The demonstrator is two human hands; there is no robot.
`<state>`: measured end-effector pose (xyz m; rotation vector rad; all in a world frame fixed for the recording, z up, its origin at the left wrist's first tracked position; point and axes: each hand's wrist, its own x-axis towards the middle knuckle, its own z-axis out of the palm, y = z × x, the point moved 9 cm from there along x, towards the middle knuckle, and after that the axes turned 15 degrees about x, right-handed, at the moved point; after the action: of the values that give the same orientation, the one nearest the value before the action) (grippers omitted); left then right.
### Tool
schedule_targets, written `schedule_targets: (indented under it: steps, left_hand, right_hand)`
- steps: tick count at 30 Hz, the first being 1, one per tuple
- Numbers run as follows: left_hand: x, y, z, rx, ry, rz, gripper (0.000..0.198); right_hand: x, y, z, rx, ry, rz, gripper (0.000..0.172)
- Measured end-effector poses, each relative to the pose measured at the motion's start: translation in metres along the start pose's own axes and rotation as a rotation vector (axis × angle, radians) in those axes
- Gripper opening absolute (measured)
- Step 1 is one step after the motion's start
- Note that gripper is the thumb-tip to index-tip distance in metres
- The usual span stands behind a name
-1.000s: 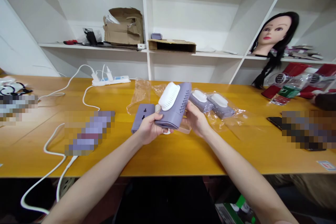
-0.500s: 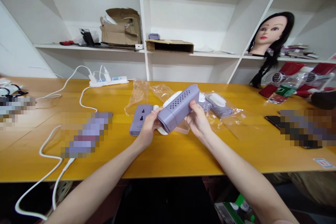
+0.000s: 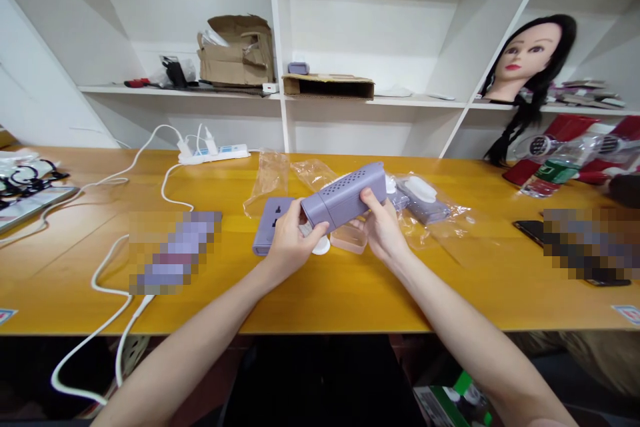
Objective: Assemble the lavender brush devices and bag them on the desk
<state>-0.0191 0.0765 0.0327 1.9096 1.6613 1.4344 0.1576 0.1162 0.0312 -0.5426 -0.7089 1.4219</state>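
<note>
A long purple plastic case [image 3: 345, 201] with rows of small holes along its top face is held at a tilt above the table, its right end higher. My left hand [image 3: 289, 240] is closed round its lower left end, past a seam, thumb on the near side. My right hand [image 3: 383, 230] grips the right end, thumb on the side and fingers underneath. Behind my left hand lies a flat purple panel [image 3: 265, 230] with keyhole-shaped slots. Beneath the case are a white rounded piece [image 3: 321, 247], partly covered, and a pinkish see-through tray [image 3: 349, 241].
Clear plastic bags [image 3: 270, 173] lie behind, and a bagged purple piece [image 3: 430, 210] to the right. A blurred phone [image 3: 175, 253] with a white cable is at left, a power strip [image 3: 215, 155] at the back. Right are a bottle [image 3: 550, 170] and dark phone [image 3: 565, 250].
My left hand has shifted its hold, its thumb now lying along the near side of the case. The case has tilted flatter. The view has turned slightly left.
</note>
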Motion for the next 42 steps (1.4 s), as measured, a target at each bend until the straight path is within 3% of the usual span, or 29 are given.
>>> schedule_targets:
  steps: [7,16,22,25,34,42]
  left_hand:
    - [0.01,-0.007,0.016,-0.399,-0.173,-0.022,0.047]
    - [0.005,0.001,0.013,-0.167,-0.177,0.055,0.042]
    - [0.002,0.002,0.005,0.074,-0.118,0.014,0.045]
    - [0.0,0.007,0.005,0.076,-0.13,0.039,0.045]
    - [0.001,0.008,0.004,-0.022,-0.143,0.117,0.041]
    - [-0.001,0.004,0.006,-0.043,-0.1,0.044,0.042]
  right_hand:
    - [0.0,-0.018,0.006,-0.033,-0.062,-0.159,0.045]
    - [0.001,-0.017,0.0,-0.1,-0.015,-0.179,0.046]
    - [-0.001,-0.025,0.002,-0.232,-0.052,-0.338,0.043]
    - [-0.001,-0.026,0.003,-0.265,-0.064,-0.361,0.044]
    - [0.004,-0.014,0.002,-0.212,-0.09,-0.173,0.046]
    - [-0.004,-0.031,0.009,-0.311,-0.106,-0.377,0.041]
